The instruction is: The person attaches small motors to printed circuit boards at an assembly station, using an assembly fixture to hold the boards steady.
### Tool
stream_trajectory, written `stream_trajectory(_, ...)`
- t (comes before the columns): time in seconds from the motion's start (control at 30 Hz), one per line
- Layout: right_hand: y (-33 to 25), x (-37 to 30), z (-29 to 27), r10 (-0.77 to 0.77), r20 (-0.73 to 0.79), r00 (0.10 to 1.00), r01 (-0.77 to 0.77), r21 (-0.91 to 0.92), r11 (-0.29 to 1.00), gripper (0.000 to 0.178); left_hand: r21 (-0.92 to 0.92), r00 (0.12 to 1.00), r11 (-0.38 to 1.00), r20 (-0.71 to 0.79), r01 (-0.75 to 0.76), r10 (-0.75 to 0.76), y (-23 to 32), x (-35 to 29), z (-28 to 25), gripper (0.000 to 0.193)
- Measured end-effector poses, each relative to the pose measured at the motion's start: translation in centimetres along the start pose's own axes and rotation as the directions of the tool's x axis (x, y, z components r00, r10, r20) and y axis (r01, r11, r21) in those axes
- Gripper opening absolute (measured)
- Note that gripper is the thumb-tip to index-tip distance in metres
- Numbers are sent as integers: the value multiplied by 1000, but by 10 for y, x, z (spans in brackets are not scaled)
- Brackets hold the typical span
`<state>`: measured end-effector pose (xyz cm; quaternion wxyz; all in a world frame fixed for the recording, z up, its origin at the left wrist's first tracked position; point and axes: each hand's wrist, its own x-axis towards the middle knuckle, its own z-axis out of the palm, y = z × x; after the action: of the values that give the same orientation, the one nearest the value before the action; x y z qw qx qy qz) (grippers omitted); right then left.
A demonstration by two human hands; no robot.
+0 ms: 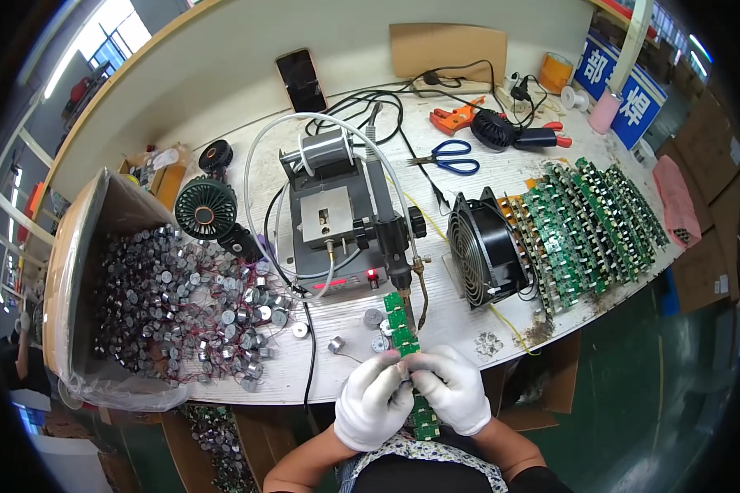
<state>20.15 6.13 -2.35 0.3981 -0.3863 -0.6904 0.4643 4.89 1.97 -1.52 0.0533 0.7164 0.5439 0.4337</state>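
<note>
One green circuit-board strip [399, 319] is grasped by the left hand [373, 403] and right hand [454, 390]; one square fan [501, 255] is set on the desk [510, 174].

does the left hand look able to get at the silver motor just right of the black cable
Probably yes: nothing bulky stands between the left hand and the silver motor, though that hand would likely have to leave the green board strip first.
</note>
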Motion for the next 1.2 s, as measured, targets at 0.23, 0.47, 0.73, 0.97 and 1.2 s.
stream_trajectory(0.23,-2,1,0,42,-3,999,-42,-6,999,19,-56,996,994,5,90,-90,-6,-1,-3,61)
stream_trajectory(0.47,-3,0,0,78,15,997,-78,4,997,19,-138,986,977,65,162,-155,-6,-6,-7,64)
stream_trajectory(0.73,2,-1,2,81,22,996,-81,4,997,16,-82,996,993,2,86,-86,-9,-13,-9,62)
stream_trajectory(0.97,-3,2,3,10,29,1000,-9,-36,999,15,-779,891,585,-77,225,-447,-10,-21,-9,47)
stream_trajectory(1.2,1,3,5,-3,16,1000,4,-65,998,16,-907,772,300,42,296,-634,-14,-15,-18,42)
